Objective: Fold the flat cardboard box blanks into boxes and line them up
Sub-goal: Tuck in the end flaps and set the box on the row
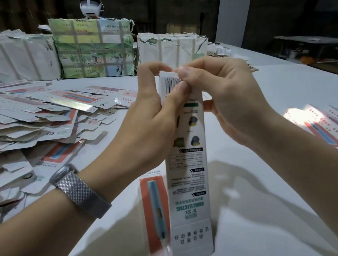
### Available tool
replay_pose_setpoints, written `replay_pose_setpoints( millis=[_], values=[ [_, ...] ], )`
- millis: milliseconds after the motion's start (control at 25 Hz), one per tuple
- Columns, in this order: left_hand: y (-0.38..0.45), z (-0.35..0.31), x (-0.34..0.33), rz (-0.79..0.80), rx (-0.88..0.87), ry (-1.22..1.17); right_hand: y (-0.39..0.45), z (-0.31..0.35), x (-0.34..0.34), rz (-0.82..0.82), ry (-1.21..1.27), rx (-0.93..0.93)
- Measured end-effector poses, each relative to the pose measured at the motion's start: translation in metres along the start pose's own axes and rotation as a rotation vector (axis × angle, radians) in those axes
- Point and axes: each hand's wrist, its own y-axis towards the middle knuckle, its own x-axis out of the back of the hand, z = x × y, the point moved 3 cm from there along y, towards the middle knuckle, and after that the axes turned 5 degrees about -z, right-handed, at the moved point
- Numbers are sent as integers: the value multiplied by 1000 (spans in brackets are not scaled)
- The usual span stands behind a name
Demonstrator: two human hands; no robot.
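Closing the far end flap of one toothbrush box (pixel 186 169) held above the desk (pixel 256 158), both hands pinch it, left hand (pixel 149 117), right hand (pixel 231 96); finished boxes (pixel 334 125) lie right, a heap of flat blanks (pixel 20 123) remains left.

Wrapped bundles (pixel 95 49) behind; wristwatch (pixel 78 189).
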Motion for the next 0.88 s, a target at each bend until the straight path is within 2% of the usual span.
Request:
replay_pose_setpoints(
  millis=[120, 400, 640, 880],
  values=[
    [-2, 2, -1, -14, -21, -33, -3, -3, -3, -31, 7, 68],
    [-4, 1, -1, -112, -74, 19, -7, -5, -10, -132, -209, 264],
    [-7, -1, -4, -90, -135, -13, -6, -6, -9, -102, -243, 298],
    [-6, 0, -5, -176, -66, -6, -11, -6, -12, -232, -316, 288]
  ],
)
